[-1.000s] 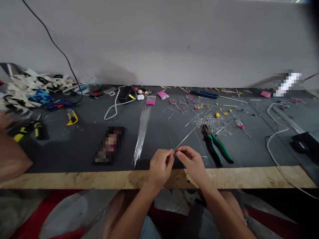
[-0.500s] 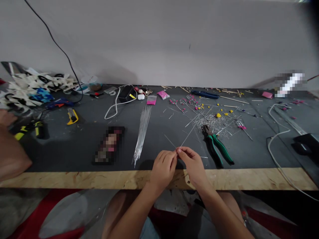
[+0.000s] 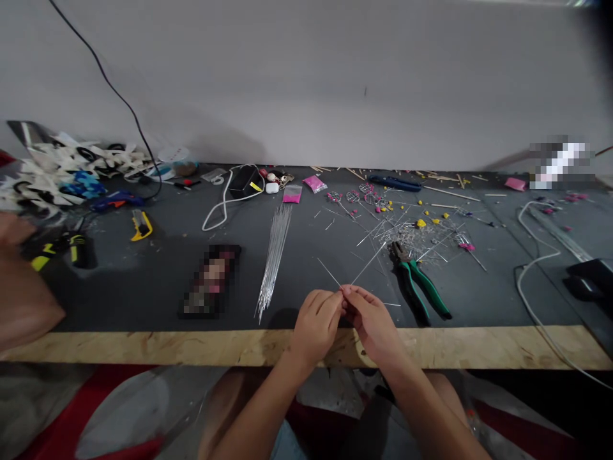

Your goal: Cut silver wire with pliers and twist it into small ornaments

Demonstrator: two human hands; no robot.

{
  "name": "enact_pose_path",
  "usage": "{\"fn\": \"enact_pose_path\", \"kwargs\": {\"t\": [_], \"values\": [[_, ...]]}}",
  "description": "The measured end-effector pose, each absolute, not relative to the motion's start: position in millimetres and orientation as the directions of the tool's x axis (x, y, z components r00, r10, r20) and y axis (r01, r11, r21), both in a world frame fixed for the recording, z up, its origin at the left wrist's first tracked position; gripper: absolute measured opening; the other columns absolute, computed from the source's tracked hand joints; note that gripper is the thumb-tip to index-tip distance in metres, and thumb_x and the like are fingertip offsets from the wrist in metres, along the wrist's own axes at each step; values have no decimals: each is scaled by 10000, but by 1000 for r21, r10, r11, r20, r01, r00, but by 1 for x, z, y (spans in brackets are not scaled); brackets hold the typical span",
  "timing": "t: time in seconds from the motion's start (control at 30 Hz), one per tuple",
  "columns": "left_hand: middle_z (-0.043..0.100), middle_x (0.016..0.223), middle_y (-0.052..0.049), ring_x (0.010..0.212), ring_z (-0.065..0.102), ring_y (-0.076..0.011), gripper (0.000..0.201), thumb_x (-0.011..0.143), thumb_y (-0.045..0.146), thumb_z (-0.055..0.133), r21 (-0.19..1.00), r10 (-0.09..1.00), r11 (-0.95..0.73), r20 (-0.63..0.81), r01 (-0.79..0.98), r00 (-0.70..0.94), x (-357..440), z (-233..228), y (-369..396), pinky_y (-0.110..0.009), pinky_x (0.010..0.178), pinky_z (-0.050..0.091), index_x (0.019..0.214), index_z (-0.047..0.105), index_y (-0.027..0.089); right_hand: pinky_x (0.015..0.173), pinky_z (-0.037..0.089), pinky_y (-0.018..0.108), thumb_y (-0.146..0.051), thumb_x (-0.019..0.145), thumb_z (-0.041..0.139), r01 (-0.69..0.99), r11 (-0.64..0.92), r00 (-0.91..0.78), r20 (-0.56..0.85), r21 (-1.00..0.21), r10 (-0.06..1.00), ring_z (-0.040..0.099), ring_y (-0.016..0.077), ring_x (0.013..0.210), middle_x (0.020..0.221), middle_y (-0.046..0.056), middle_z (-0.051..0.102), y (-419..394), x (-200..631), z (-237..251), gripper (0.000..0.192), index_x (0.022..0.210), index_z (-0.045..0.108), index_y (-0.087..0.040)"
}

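My left hand [image 3: 317,326] and my right hand [image 3: 373,322] meet fingertip to fingertip just above the near edge of the dark work table [image 3: 143,281]. Both pinch one thin metal wire [image 3: 364,266] that is bent into a V: one leg rises up and left, the other up and right. A bundle of straight wires [image 3: 274,254] lies just left of my left hand. Green-handled pliers [image 3: 417,280] rest on the table to the right of my right hand.
Cut wire scraps with pink and yellow beads [image 3: 421,231] litter the back right. A yellow utility knife [image 3: 142,225], a white cable [image 3: 221,206], a black box [image 3: 242,181] and a pink bead bag [image 3: 291,193] lie further back. Another person's arm [image 3: 22,287] is at far left.
The wire went from a single straight strand to a bent V with two legs. My hands have closed together and shifted slightly right and nearer the table edge.
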State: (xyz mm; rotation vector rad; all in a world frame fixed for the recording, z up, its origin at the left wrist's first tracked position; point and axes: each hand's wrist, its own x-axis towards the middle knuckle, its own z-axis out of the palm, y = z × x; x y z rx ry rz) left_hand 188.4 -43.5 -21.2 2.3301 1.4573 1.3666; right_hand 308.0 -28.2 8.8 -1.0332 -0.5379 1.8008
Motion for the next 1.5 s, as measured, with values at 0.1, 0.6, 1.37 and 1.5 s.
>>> {"fn": "enact_pose_path", "kwargs": {"t": [0.1, 0.6, 1.37, 1.5], "values": [[640, 847, -78, 809, 571, -187, 192, 870, 95, 459, 463, 740, -562, 651, 685, 167, 189, -22, -43, -333, 757, 491, 1006, 584, 145, 651, 441, 228, -272, 712, 712, -534, -474, -230, -420, -700, 878, 537, 105, 630, 673, -18, 623, -27, 310, 7, 89, 721, 687, -187], [639, 840, -79, 814, 560, -190, 179, 876, 89, 438, 463, 751, -574, 626, 675, 209, 185, -20, -42, -339, 768, 480, 959, 589, 138, 691, 464, 296, -306, 741, 679, -470, -493, -288, -401, -732, 870, 570, 142, 643, 694, 3, 640, -26, 315, 4, 82, 731, 696, -226], [635, 730, -18, 669, 585, -123, 108, 866, 201, 479, 825, 941, -289, 337, 485, -12, 191, -9, -46, -226, 627, 458, 824, 573, 169, 750, 413, 269, -329, 727, 690, -281, -251, -171, -209, -926, 963, 525, 148, 772, 788, -5, 597, -25, 316, 2, 133, 786, 648, -217], [615, 640, 17, 559, 554, -95, 165, 869, 264, 486, 955, 986, -108, 138, 277, -89, 192, -2, -46, -187, 520, 430, 766, 570, 165, 733, 409, 261, -326, 729, 692, -277, -249, -209, -195, -928, 958, 513, 142, 741, 751, -11, 595, -24, 316, 3, 120, 761, 648, -220]]}}
